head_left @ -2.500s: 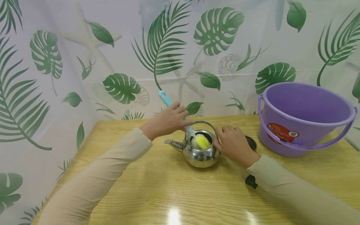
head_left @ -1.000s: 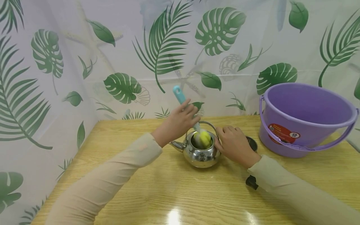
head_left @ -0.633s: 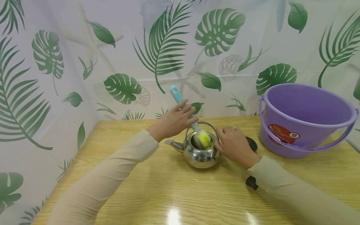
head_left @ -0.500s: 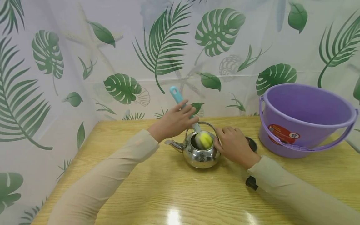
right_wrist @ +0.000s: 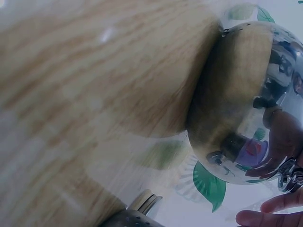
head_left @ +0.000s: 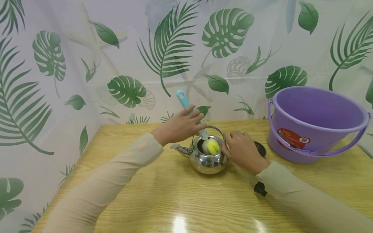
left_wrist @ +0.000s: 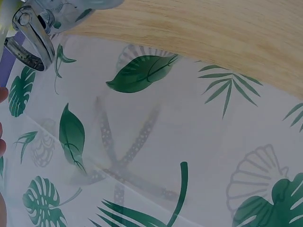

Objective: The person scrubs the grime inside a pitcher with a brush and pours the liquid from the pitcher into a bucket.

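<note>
In the head view my left hand (head_left: 182,125) grips the light-blue handle (head_left: 183,98) of a sponge brush, which slants down into a shiny steel kettle (head_left: 208,164). Its yellow-and-white sponge head (head_left: 212,146) sits inside the kettle's round mouth. My right hand (head_left: 242,149) holds the kettle's right side, by the foot of the raised bail handle (head_left: 214,127). The spout (head_left: 182,149) points left. In the right wrist view the kettle's polished body (right_wrist: 236,109) fills the right side, with fingertips (right_wrist: 265,218) below it. The left wrist view shows only slivers of fingers.
A purple bucket (head_left: 314,129) stands at the right on the wooden table (head_left: 151,200). Behind my right wrist lies a dark round piece with holes (head_left: 260,149). A small black part (head_left: 260,188) shows by the right sleeve. A leaf-patterned sheet (head_left: 125,58) hangs behind.
Over the earlier frames the brush and left hand swung right, then slightly back left; the sponge head shifts within the kettle. The kettle and right hand stay in place.
</note>
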The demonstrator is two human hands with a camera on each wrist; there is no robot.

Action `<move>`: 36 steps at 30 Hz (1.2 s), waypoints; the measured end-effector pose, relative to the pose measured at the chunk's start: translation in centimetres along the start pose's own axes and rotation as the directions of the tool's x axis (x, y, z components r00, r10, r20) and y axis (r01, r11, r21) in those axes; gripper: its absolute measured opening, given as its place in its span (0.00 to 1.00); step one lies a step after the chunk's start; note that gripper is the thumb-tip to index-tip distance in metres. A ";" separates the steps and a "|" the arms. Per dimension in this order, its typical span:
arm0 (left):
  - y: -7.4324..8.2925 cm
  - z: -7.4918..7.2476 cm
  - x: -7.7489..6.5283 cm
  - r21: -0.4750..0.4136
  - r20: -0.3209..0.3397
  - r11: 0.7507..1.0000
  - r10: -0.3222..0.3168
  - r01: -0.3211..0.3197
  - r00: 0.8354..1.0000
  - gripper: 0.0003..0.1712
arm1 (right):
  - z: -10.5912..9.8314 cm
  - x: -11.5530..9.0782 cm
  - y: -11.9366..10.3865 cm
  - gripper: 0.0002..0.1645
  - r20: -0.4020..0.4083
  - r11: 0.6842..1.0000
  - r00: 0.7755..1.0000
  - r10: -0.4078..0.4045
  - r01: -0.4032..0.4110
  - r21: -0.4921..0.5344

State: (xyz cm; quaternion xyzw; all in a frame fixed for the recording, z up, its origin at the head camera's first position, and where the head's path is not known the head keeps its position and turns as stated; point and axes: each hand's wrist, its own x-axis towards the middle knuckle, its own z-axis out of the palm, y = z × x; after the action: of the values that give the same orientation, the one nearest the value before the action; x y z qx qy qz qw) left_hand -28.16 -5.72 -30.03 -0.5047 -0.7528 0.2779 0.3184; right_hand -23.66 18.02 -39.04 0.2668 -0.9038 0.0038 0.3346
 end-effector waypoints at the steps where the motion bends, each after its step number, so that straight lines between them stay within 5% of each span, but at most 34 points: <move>1: -0.1 -0.1 0.1 -0.003 0.004 1.000 0.009 -0.009 1.000 0.18 | 0.0 0.0 0.0 0.10 0.000 1.000 1.000 0.001 -0.001 0.000; 9: -0.8 -0.8 0.9 -0.039 0.038 0.996 0.076 -0.074 0.996 0.17 | 0.0 0.1 0.1 0.10 0.012 1.000 1.000 0.004 -0.004 -0.001; 22: -1.6 -2.6 2.4 0.152 0.117 0.958 0.228 -0.245 0.967 0.18 | 0.1 0.0 0.1 0.10 0.014 1.000 1.000 0.009 -0.009 0.000; 36: -0.6 -3.5 2.9 0.251 0.144 0.941 0.193 -0.225 0.971 0.09 | 0.2 -0.1 0.1 0.10 -0.004 1.000 1.000 0.001 -0.001 -0.005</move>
State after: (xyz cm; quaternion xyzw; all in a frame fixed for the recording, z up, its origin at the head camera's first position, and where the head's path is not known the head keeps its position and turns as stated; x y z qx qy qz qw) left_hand -26.70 -2.91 -26.80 -0.5174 -0.6682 0.4377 0.3071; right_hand -23.79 18.14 -39.19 0.2657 -0.9031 0.0024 0.3373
